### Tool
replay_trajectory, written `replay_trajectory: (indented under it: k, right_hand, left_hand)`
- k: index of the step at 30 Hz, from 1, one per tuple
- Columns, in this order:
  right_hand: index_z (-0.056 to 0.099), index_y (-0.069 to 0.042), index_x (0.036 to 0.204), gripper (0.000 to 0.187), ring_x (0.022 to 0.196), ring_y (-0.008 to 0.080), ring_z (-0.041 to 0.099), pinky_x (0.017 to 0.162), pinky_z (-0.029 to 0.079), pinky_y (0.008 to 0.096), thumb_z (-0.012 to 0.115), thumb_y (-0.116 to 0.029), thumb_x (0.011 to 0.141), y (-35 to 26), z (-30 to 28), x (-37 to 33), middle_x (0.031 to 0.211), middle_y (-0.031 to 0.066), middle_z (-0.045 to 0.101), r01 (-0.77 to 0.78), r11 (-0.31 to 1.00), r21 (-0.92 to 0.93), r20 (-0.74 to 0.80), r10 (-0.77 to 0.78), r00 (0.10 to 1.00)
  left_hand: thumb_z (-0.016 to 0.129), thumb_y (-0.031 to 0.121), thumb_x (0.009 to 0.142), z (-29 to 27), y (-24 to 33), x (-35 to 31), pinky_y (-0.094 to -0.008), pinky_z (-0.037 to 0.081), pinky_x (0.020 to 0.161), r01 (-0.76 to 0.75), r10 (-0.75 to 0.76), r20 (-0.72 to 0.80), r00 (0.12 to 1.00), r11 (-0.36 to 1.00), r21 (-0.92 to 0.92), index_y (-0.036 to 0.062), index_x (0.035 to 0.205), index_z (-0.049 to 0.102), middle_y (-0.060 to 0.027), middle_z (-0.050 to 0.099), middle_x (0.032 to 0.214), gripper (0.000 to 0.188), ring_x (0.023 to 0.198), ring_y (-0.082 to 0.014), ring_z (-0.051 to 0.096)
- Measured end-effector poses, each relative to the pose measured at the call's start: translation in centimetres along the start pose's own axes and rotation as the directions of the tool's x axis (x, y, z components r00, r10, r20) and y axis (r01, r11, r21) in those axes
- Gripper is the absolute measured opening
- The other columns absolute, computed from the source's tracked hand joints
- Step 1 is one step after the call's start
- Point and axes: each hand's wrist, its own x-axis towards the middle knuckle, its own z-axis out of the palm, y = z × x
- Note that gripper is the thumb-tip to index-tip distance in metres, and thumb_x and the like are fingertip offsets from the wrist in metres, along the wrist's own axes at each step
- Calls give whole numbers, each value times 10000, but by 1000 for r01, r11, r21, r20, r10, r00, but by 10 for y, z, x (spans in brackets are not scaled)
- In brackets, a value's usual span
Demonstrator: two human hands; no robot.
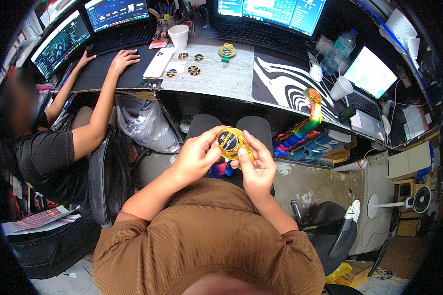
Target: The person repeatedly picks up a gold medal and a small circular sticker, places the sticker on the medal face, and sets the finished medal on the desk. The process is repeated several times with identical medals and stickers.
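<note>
Both hands hold a gold medal [234, 151] above my lap, with a round dark sticker on its face. My left hand [197, 153] pinches its left edge between thumb and fingers. My right hand [257, 166] grips the right side, its thumb pressed on the front. A blue and pink ribbon [221, 169] hangs below the medal. Ahead on the desk lie several round dark stickers [194, 71], and right of them a second gold medal [226, 50] with a green ribbon. Another medal [313, 96] rests at the desk's right edge, its rainbow ribbon [305, 129] hanging over.
A foam cup [178, 35] and a white phone [159, 63] stand near the stickers. To the right are a zebra-patterned mat [285, 81], a mouse [315, 73], a second cup [340, 88], a water bottle [345, 43] and a laptop [370, 73]. A co-worker's hand [125, 60] rests on the left desk.
</note>
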Motion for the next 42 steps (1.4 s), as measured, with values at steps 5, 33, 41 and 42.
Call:
replay_trajectory:
  k: [5, 33, 41, 42]
  right_hand:
    - [474, 50, 1316, 397, 702, 98, 617, 629, 521, 209, 532, 35, 923, 1, -1, 2, 1097, 154, 633, -21, 999, 37, 5, 21, 1000]
    - [490, 43, 1308, 400, 624, 85, 601, 548, 490, 201, 533, 6, 912, 3, -13, 14, 969, 120, 673, -262, 940, 220, 106, 244, 964]
    - [509, 44, 1286, 391, 607, 94, 613, 539, 514, 206, 557, 10, 899, 5, -13, 13, 1013, 143, 673, -232, 953, 195, 92, 218, 972]
    - [510, 43, 1287, 390, 609, 92, 612, 544, 514, 205, 556, 10, 901, 4, -12, 13, 1017, 141, 672, -221, 959, 175, 85, 209, 974]
  left_hand:
    - [427, 66, 965, 5, 6, -2, -219, 491, 696, -126, 123, -36, 992, 984, -124, -13, 1362, 426, -52, 607, 1098, 405, 774, -63, 559]
    - [442, 142, 939, -19, 11, 4, -228, 502, 610, 162, -113, 156, 981, 923, -349, -67, 1302, 490, -62, 655, 896, 422, 684, -87, 600]
    - [491, 69, 906, -14, 5, 3, -227, 506, 622, 163, -131, 118, 984, 929, -331, -32, 1290, 487, -62, 640, 974, 397, 734, -88, 601]
    - [498, 65, 903, -13, 3, 3, -228, 507, 627, 147, -113, 119, 986, 928, -343, -19, 1282, 483, -58, 633, 992, 388, 753, -89, 602]
